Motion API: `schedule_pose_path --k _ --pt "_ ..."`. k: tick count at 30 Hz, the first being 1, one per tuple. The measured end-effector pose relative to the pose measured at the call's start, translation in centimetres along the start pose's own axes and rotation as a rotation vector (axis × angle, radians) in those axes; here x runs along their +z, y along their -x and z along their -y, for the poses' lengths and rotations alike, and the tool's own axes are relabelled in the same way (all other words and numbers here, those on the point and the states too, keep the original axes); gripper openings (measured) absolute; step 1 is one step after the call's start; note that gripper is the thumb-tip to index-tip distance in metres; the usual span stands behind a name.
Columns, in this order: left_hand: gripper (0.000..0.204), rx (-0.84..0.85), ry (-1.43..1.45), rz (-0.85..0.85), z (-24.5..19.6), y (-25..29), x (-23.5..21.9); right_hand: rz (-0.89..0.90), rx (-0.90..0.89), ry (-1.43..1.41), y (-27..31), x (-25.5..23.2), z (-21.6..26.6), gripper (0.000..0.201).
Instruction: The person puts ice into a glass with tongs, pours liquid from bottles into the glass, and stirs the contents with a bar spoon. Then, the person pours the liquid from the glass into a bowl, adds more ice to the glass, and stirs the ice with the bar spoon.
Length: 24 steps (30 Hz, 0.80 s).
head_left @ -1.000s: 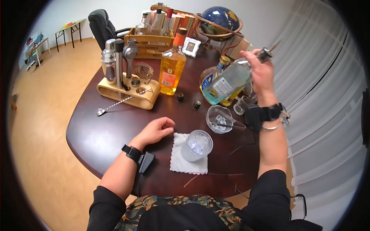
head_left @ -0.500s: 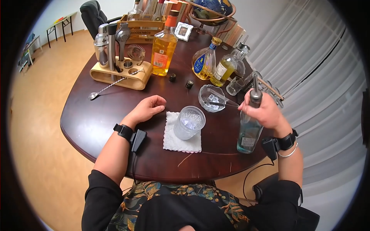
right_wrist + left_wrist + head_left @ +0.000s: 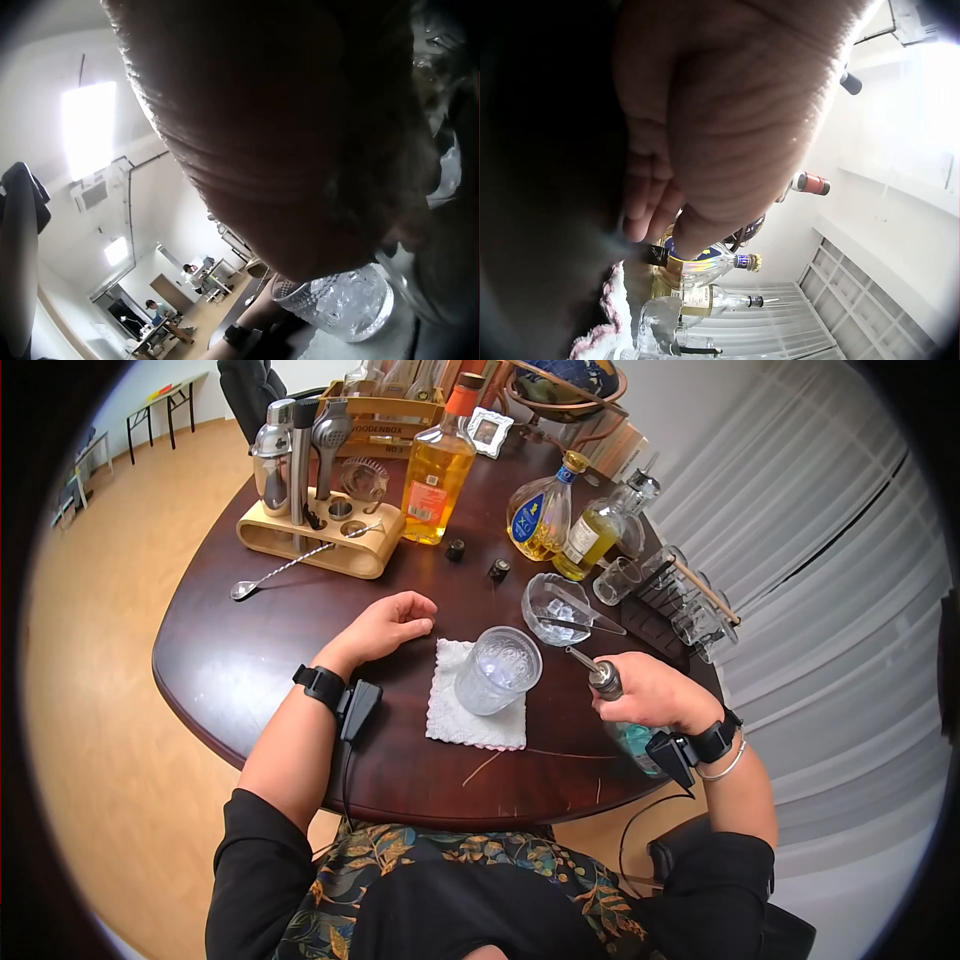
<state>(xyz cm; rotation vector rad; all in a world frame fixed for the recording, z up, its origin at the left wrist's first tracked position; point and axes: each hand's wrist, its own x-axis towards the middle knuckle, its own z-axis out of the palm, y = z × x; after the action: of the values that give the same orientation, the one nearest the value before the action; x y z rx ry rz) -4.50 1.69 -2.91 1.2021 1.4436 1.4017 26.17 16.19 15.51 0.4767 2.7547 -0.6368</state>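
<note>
In head view, the right hand (image 3: 655,695) has moved down and left since the earlier frame, its fingers curled round the neck of the bottle (image 3: 635,743). The pourer (image 3: 581,657) now points to ten o'clock. The glass (image 3: 490,680) stands on the cloth (image 3: 450,712), at nine o'clock from this neck. The left hand (image 3: 385,628) rests with loosely bent fingers at ten o'clock from the glass.

In left wrist view, its fingers lie close together.

In right wrist view, the fingers are too dark to tell.
</note>
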Motion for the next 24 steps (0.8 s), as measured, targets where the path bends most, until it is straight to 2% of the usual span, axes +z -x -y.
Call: schedule_pose_path --k 10,13,24 --pt "0.025 0.048 -0.036 -0.031 0.2 0.0 0.2 0.058 -0.001 0.094 -0.4 -0.7 -0.8 0.013" --pt "0.032 -0.014 -0.005 0.019 0.3 -0.1 -0.1 0.059 0.003 0.07 -0.4 -0.9 -0.7 0.015" --pt "0.032 -0.015 -0.005 0.03 0.3 -0.1 -0.2 0.083 0.014 0.042 -0.6 -1.2 -0.7 0.018"
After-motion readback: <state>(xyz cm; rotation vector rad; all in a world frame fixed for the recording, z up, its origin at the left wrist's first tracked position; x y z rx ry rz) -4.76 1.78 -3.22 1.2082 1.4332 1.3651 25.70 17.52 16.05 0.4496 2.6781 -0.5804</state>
